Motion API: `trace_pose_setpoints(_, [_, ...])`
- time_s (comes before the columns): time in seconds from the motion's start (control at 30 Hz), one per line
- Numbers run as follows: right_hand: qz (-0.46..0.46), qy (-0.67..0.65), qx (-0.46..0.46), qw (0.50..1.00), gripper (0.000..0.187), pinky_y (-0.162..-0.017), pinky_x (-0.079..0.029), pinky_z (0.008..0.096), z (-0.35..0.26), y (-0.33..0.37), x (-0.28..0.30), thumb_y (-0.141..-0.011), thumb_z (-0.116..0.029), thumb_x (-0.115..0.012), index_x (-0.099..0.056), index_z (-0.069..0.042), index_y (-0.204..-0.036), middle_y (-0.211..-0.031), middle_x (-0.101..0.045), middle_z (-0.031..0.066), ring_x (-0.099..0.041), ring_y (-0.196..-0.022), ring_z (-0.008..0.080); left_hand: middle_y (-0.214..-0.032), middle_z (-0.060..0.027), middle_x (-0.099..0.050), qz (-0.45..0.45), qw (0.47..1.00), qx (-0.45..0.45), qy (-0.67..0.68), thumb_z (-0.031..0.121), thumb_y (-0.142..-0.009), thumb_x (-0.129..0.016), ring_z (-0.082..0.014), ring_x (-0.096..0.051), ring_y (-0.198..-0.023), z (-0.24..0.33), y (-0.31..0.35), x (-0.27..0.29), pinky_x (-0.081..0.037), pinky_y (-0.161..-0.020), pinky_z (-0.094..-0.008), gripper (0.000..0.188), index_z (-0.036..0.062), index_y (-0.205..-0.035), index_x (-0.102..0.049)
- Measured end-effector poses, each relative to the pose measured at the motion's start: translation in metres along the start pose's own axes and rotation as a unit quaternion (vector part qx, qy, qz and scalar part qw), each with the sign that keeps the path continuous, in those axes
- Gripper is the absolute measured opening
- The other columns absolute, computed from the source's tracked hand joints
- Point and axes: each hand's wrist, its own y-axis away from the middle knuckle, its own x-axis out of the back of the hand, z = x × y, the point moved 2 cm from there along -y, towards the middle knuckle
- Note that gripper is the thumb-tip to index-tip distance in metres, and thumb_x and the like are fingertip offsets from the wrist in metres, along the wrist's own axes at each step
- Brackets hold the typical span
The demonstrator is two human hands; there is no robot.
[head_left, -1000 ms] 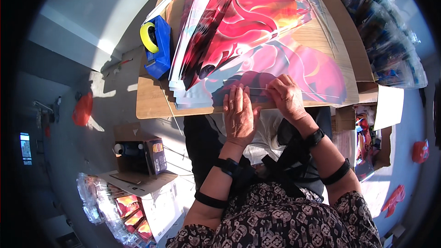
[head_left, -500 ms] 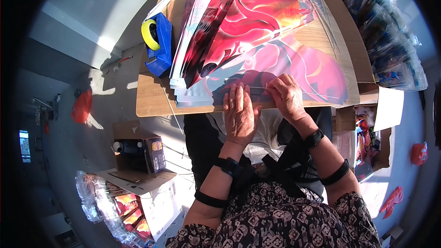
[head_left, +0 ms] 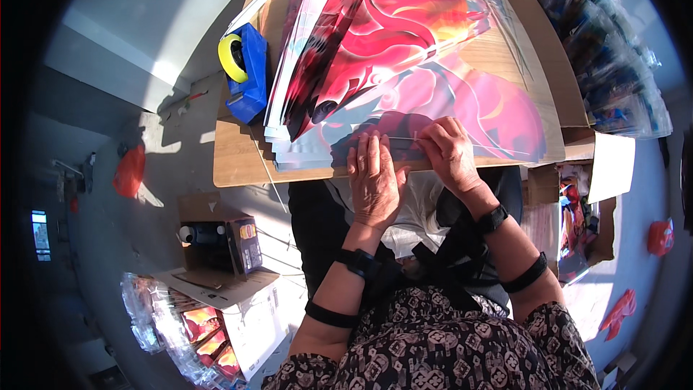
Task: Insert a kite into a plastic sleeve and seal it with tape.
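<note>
Near the table's front edge, my left hand (head_left: 375,184) lies flat with its fingers stretched out over a translucent pink and red printed sheet (head_left: 498,112). My right hand (head_left: 449,150), just beside it, has thumb and fingers pinched on a thin white stick (head_left: 502,148). That stick runs along the sheet's near edge, out to the right of my hand; my fingers hide part of it. Beyond both hands, a fanned pile of red printed sheets (head_left: 404,18) with white margins covers much of the table.
A blue tape dispenser (head_left: 253,76) with yellow tape stands at the wooden table's (head_left: 238,159) left edge. Thin sticks lie on the table's far right. Cardboard boxes (head_left: 216,245) stand at lower left and right. Plastic-wrapped packs (head_left: 606,50) are stacked at upper right.
Both hands stay almost where they were, the left flat and the right pinching the stick. The view has shifted very slightly.
</note>
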Motion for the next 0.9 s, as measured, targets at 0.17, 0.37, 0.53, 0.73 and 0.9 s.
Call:
trace_pose_setpoints(0.17, [0.053,0.035,-0.039,0.997,0.013,-0.076,-0.045,0.0416,0.006,0.013,0.008,-0.073,-0.006,-0.068,-0.059,-0.006,-0.083,-0.088,-0.057,0.0099,-0.054,-0.085,0.0317,-0.138,-0.018,-0.04,0.013,1.0,-0.007,-0.011,0.025,-0.078,-0.07,-0.0341,-0.036,-0.133,0.002,-0.002,0.003,-0.026,-0.111,-0.0501,0.067,-0.0063,-0.132,-0.045])
trace_pose_setpoints(0.37, [0.035,0.012,-0.057,0.998,0.014,-0.077,-0.045,0.0419,0.009,0.013,0.009,-0.073,-0.004,-0.067,-0.059,-0.006,-0.084,-0.088,-0.056,0.0102,-0.053,-0.086,0.0329,-0.131,-0.0175,-0.047,-0.001,1.0,0.0,-0.021,0.025,-0.083,-0.065,-0.0336,-0.041,-0.127,0.003,-0.01,0.008,-0.028,-0.108,-0.0502,0.054,-0.0062,-0.125,-0.05])
trace_pose_setpoints(0.53, [-0.003,0.003,-0.049,0.999,0.013,-0.078,-0.045,0.0418,0.011,0.012,0.011,-0.074,-0.007,-0.067,-0.058,-0.007,-0.084,-0.087,-0.055,0.0103,-0.053,-0.086,0.0329,-0.127,-0.0178,-0.05,-0.004,0.999,-0.005,-0.035,0.025,-0.085,-0.064,-0.0341,-0.043,-0.124,0.004,-0.016,0.012,-0.031,-0.106,-0.0489,0.048,-0.0057,-0.12,-0.053])
trace_pose_setpoints(0.73, [0.006,0.019,-0.018,1.0,0.015,-0.08,-0.044,0.0414,0.014,0.013,0.017,-0.076,-0.009,-0.067,-0.058,-0.007,-0.087,-0.089,-0.055,0.0094,-0.054,-0.088,0.0313,-0.125,-0.0188,-0.05,-0.003,0.999,-0.014,-0.032,0.023,-0.082,-0.067,-0.0351,-0.044,-0.123,0.007,-0.017,0.011,-0.032,-0.105,-0.0484,0.049,-0.0058,-0.119,-0.053])
trace_pose_setpoints(0.9, [0.008,0.037,-0.033,0.999,0.013,-0.082,-0.043,0.0404,0.022,0.017,0.019,-0.076,-0.01,-0.065,-0.056,-0.007,-0.085,-0.088,-0.054,0.0083,-0.053,-0.088,0.03,-0.122,-0.0194,-0.05,0.003,0.999,-0.031,-0.031,0.02,-0.081,-0.069,-0.0367,-0.045,-0.119,0.005,-0.016,0.012,-0.034,-0.102,-0.049,0.049,-0.0053,-0.119,-0.051])
